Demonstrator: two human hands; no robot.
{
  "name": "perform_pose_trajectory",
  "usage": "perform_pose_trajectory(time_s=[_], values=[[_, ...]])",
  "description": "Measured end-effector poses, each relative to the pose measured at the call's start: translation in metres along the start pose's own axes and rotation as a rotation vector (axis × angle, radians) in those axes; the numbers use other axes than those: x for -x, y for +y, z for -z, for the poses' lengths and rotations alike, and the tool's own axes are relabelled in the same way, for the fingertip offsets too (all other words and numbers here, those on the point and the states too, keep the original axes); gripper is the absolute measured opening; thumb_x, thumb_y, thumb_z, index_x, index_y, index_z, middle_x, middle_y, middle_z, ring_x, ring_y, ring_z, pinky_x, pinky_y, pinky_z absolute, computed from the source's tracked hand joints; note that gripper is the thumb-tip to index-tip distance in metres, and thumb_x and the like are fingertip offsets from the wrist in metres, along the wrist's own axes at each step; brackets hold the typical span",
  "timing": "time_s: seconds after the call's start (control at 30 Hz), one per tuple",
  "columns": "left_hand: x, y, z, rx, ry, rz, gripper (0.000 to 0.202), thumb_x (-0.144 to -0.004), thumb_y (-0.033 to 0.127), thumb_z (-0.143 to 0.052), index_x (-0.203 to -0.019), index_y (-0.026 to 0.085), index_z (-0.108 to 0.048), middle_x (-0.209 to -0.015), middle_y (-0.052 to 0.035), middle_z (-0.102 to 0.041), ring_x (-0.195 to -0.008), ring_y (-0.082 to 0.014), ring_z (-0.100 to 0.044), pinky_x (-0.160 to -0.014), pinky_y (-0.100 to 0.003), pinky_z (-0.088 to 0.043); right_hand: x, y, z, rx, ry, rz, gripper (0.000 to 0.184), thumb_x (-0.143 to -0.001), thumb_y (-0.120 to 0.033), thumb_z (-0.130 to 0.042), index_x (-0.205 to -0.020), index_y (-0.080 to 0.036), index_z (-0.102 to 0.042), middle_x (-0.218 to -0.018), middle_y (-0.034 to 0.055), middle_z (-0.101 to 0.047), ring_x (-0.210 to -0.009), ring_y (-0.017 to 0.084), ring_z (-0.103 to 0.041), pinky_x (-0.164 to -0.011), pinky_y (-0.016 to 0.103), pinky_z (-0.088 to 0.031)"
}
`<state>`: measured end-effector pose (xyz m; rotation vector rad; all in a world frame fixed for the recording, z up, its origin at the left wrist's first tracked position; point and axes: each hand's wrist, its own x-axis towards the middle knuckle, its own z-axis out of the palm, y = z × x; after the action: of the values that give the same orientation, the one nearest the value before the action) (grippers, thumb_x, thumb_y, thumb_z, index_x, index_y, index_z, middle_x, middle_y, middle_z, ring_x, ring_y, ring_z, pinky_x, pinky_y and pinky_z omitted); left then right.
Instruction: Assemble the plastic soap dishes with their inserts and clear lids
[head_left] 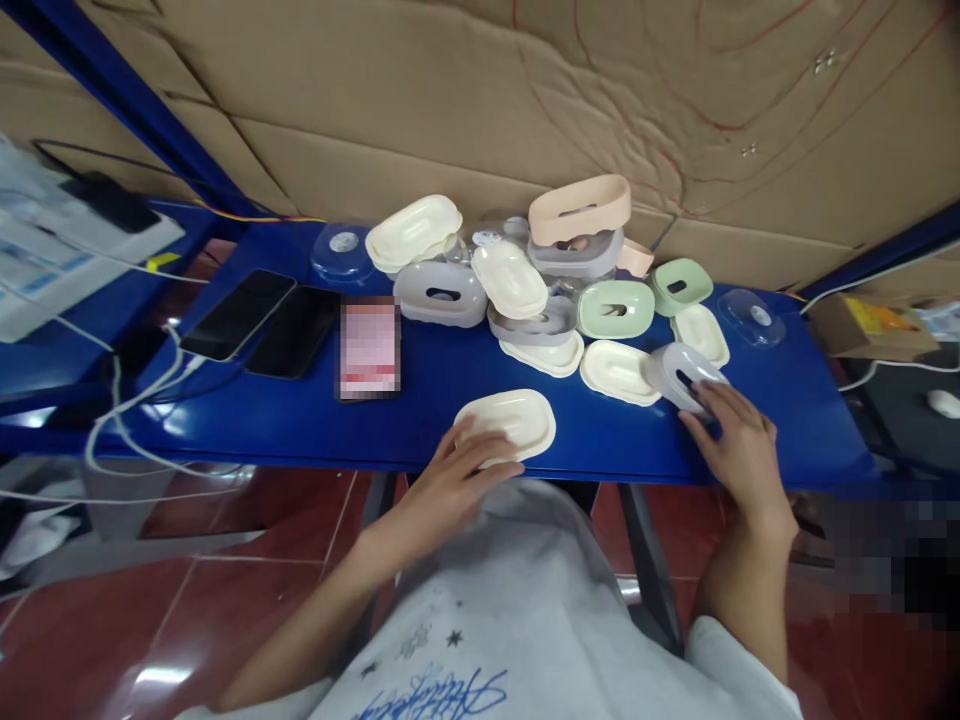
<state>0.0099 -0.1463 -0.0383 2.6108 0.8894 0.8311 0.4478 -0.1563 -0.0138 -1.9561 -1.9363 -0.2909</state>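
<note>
My left hand [474,462] is at a cream oval tray [529,422] near the table's front edge. Its fingers lie across the tray's left part, with the thumb along the near rim. My right hand [739,440] grips the near end of a grey oval cover with a slot [671,375], fingers on top and thumb at the side. That cover overlaps a cream tray [611,370] on its left. Just behind stands another cream tray [703,332] beside a green slotted cover [684,285]. What lies under my fingers is hidden.
Stacked at the back are a peach frame [581,208], grey covers [442,295], a second green cover [616,310] and cream trays [416,230]. Clear plastic lids [341,255] lie at both ends. Black devices [238,315], white cables [124,420] and a blurred pink item [370,345] sit left.
</note>
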Motion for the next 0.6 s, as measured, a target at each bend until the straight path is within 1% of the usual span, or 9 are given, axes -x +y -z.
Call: perform_pose_trajectory(time_s=[0.07, 0.13, 0.2, 0.27, 0.33, 0.4, 0.47, 0.53, 0.6], values=[[0.002, -0.004, -0.002, -0.073, 0.105, 0.108, 0.049, -0.102, 0.009, -0.066, -0.145, 0.032, -0.061, -0.158, -0.0123, -0.059, -0.153, -0.033, -0.053, -0.132, -0.07, -0.031, 0.009, 0.006, -0.001, -0.026, 0.048, -0.031, 0.046, -0.111, -0.05, -0.051, -0.137, -0.02, -0.073, -0.136, 0.0174, -0.076, -0.131, 0.036, -0.068, -0.107, 0.055, -0.053], [0.003, -0.009, -0.003, -0.062, 0.146, 0.238, 0.066, -0.101, 0.024, -0.076, -0.16, 0.033, -0.047, -0.169, -0.0173, -0.045, -0.158, -0.039, -0.046, -0.13, -0.07, -0.036, 0.014, -0.008, -0.001, -0.071, 0.156, -0.026, 0.041, -0.111, -0.046, -0.054, -0.134, -0.019, -0.074, -0.13, 0.0175, -0.078, -0.125, 0.035, -0.071, -0.105, 0.054, -0.055], [0.003, -0.012, -0.001, 0.032, 0.115, 0.3, 0.086, -0.101, 0.031, -0.079, -0.171, 0.032, -0.029, -0.173, -0.0203, -0.036, -0.16, -0.0396, -0.044, -0.127, -0.065, -0.046, 0.015, -0.04, -0.001, -0.166, 0.168, 0.091, 0.033, -0.11, -0.038, -0.058, -0.135, -0.022, -0.073, -0.132, 0.015, -0.078, -0.127, 0.034, -0.071, -0.108, 0.053, -0.053], [0.003, -0.013, 0.001, 0.112, 0.083, 0.308, 0.093, -0.101, 0.03, -0.078, -0.174, 0.034, -0.019, -0.176, -0.0201, -0.031, -0.161, -0.0384, -0.042, -0.125, -0.062, -0.049, 0.011, -0.082, -0.002, -0.293, 0.065, 0.308, 0.031, -0.11, -0.029, -0.06, -0.139, -0.026, -0.07, -0.135, 0.011, -0.077, -0.131, 0.03, -0.07, -0.112, 0.051, -0.051], [0.002, -0.013, 0.003, 0.144, 0.088, 0.301, 0.095, -0.102, 0.028, -0.077, -0.174, 0.035, -0.016, -0.178, -0.0196, -0.027, -0.164, -0.038, -0.039, -0.127, -0.062, -0.047, 0.005, -0.122, -0.006, -0.388, -0.052, 0.508, 0.035, -0.109, -0.023, -0.061, -0.144, -0.026, -0.067, -0.138, 0.0093, -0.077, -0.133, 0.027, -0.068, -0.114, 0.048, -0.05], [0.001, -0.013, 0.004, 0.148, 0.092, 0.297, 0.096, -0.102, 0.029, -0.077, -0.175, 0.036, -0.014, -0.18, -0.0194, -0.022, -0.166, -0.0383, -0.033, -0.129, -0.063, -0.044, -0.001, -0.153, -0.013, -0.417, -0.13, 0.639, 0.038, -0.11, -0.018, -0.056, -0.146, -0.024, -0.066, -0.142, 0.0093, -0.075, -0.136, 0.026, -0.065, -0.116, 0.047, -0.048], [0.002, -0.014, 0.004, 0.131, 0.068, 0.274, 0.089, -0.104, 0.028, -0.074, -0.174, 0.037, -0.02, -0.183, -0.0171, -0.018, -0.169, -0.0386, -0.027, -0.131, -0.064, -0.041, -0.005, -0.171, -0.02, -0.398, -0.187, 0.72, 0.04, -0.111, -0.013, -0.051, -0.147, -0.024, -0.066, -0.146, 0.0094, -0.073, -0.14, 0.025, -0.062, -0.119, 0.048, -0.045], [0.004, -0.016, 0.003, 0.115, 0.03, 0.235, 0.076, -0.107, 0.027, -0.069, -0.171, 0.038, -0.03, -0.183, -0.0139, -0.019, -0.171, -0.038, -0.021, -0.131, -0.066, -0.04, -0.006, -0.179, -0.027, -0.385, -0.217, 0.76, 0.038, -0.112, -0.017, -0.051, -0.147, -0.023, -0.065, -0.149, 0.0096, -0.07, -0.144, 0.024, -0.06, -0.123, 0.049, -0.043], [0.006, -0.017, 0.004, 0.111, 0.014, 0.198, 0.067, -0.109, 0.027, -0.066, -0.169, 0.037, -0.037, -0.183, -0.0131, -0.023, -0.171, -0.0373, -0.019, -0.13, -0.067, -0.04, -0.003, -0.18, -0.031, -0.402, -0.219, 0.758, 0.035, -0.113, -0.024, -0.055, -0.147, -0.024, -0.065, -0.151, 0.0096, -0.069, -0.145, 0.024, -0.059, -0.125, 0.05, -0.042]])
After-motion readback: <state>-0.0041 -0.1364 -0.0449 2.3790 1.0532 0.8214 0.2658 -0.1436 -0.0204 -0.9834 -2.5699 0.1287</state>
